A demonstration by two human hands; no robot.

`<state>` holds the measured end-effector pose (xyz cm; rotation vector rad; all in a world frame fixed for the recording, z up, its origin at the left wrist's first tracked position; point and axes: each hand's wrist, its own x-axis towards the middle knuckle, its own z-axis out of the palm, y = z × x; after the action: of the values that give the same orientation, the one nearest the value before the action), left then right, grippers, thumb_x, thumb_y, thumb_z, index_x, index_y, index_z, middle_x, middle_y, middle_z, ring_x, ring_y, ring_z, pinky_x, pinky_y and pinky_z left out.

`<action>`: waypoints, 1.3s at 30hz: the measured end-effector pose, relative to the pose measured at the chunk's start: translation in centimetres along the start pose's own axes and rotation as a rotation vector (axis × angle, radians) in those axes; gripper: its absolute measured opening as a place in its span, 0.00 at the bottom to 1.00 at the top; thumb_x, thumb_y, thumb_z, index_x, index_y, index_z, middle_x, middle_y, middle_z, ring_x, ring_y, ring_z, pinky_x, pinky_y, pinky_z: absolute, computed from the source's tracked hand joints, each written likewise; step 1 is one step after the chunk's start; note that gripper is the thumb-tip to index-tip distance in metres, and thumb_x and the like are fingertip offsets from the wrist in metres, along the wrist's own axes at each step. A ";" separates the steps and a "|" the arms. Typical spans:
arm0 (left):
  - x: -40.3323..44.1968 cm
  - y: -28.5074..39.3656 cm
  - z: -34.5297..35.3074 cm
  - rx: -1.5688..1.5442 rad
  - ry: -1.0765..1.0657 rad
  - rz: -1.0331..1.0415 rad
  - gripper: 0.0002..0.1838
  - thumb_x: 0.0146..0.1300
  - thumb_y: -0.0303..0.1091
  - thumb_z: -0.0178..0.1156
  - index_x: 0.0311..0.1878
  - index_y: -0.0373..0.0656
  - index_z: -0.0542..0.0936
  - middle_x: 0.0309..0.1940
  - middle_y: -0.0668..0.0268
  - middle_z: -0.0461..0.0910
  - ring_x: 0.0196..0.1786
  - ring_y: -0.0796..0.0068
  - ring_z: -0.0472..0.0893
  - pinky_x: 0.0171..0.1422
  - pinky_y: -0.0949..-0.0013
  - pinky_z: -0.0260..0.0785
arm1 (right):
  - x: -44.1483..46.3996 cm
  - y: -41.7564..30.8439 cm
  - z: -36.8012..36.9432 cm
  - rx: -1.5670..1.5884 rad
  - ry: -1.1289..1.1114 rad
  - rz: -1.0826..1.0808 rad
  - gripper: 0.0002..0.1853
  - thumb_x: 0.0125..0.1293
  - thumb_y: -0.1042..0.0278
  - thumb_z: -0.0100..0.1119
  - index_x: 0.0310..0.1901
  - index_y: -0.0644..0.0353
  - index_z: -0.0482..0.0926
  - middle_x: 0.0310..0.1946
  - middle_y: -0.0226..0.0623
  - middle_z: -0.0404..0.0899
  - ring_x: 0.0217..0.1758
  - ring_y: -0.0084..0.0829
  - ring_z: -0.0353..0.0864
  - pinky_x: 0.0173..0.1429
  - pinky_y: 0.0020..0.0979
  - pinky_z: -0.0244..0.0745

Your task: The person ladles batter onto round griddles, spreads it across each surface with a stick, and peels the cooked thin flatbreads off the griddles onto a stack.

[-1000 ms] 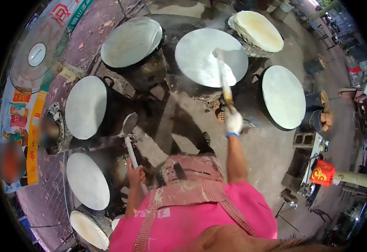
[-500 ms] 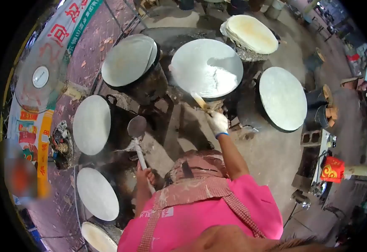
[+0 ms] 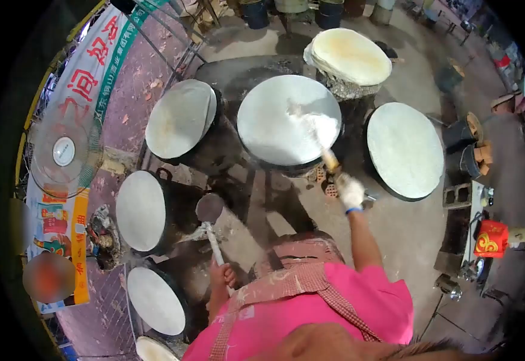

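My left hand is wrapped round the white handle of a ladle, whose dark round bowl points away from me between the griddles. In a white glove with a blue cuff, my right hand grips a wooden-handled spreading tool. The tool's far end is blurred and lies over the large round griddle in front of me. Thin white batter covers this griddle, with a brighter, wetter patch at its right side. My fingers inside the glove are partly hidden.
Round griddles with pale sheets stand at the right, back left and along the left. A stack of thin flatbreads sits at the back. A fan stands far left; a red bag is at right.
My right hand and the spreading tool have moved right, the tool's end now over the griddle's right part. My left hand still holds the ladle. The whole view has shifted slightly.
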<state>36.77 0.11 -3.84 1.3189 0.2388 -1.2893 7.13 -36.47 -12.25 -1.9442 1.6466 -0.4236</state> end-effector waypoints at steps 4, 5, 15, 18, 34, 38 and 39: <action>1.7 -0.6 3.7 -0.012 -0.006 -0.083 0.28 0.59 0.23 0.43 0.59 0.66 0.54 0.10 0.71 0.53 0.07 0.78 0.56 0.06 0.72 0.51 | 6.4 -5.4 -2.9 0.133 0.059 0.039 0.17 0.58 0.50 0.48 0.39 0.52 0.80 0.35 0.45 0.78 0.40 0.47 0.77 0.43 0.42 0.71; 2.3 -0.8 4.0 -0.072 -0.042 -0.104 0.26 0.60 0.23 0.43 0.57 0.64 0.55 0.10 0.71 0.53 0.07 0.78 0.56 0.06 0.70 0.51 | 5.7 -4.5 -1.0 -0.140 0.002 -0.124 0.17 0.58 0.50 0.49 0.37 0.53 0.80 0.33 0.45 0.79 0.40 0.45 0.78 0.44 0.42 0.72; 0.2 -2.6 10.8 0.069 0.132 -0.052 0.33 0.54 0.21 0.44 0.62 0.61 0.53 0.12 0.72 0.55 0.08 0.82 0.55 0.07 0.77 0.48 | 22.3 -2.0 -2.7 0.170 0.109 -0.113 0.21 0.54 0.50 0.52 0.37 0.61 0.79 0.34 0.52 0.77 0.39 0.52 0.76 0.42 0.41 0.70; -0.7 -2.1 9.5 0.068 0.174 -0.018 0.33 0.55 0.22 0.43 0.64 0.62 0.52 0.12 0.72 0.54 0.08 0.82 0.55 0.07 0.76 0.48 | 20.0 -1.8 -3.3 0.123 0.116 -0.211 0.18 0.51 0.56 0.54 0.37 0.63 0.79 0.33 0.53 0.77 0.33 0.48 0.78 0.39 0.35 0.71; 1.2 2.0 4.4 -0.152 0.137 -0.091 0.12 0.60 0.27 0.45 0.47 0.52 0.63 0.11 0.73 0.56 0.08 0.82 0.53 0.08 0.75 0.48 | 3.8 -5.9 -1.8 0.898 -0.201 0.435 0.07 0.55 0.65 0.62 0.35 0.56 0.81 0.20 0.30 0.76 0.25 0.18 0.73 0.28 0.25 0.69; 2.7 2.3 1.5 -0.271 0.065 -0.205 0.13 0.58 0.29 0.46 0.43 0.61 0.60 0.10 0.72 0.55 0.08 0.81 0.56 0.06 0.77 0.49 | 10.6 -2.1 -4.2 0.581 0.160 0.235 0.14 0.58 0.57 0.54 0.38 0.59 0.80 0.29 0.40 0.81 0.34 0.37 0.80 0.39 0.35 0.72; 3.3 2.2 1.2 -0.326 0.045 -0.222 0.11 0.59 0.30 0.47 0.41 0.61 0.60 0.10 0.72 0.55 0.08 0.81 0.56 0.06 0.76 0.49 | 11.7 -2.5 -5.0 0.201 0.280 0.146 0.16 0.59 0.54 0.51 0.38 0.56 0.80 0.32 0.43 0.81 0.38 0.43 0.80 0.43 0.39 0.72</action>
<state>39.07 -3.21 -4.67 1.0637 0.6148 -1.3396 8.58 -48.68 -8.05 -1.6632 1.8259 -0.7993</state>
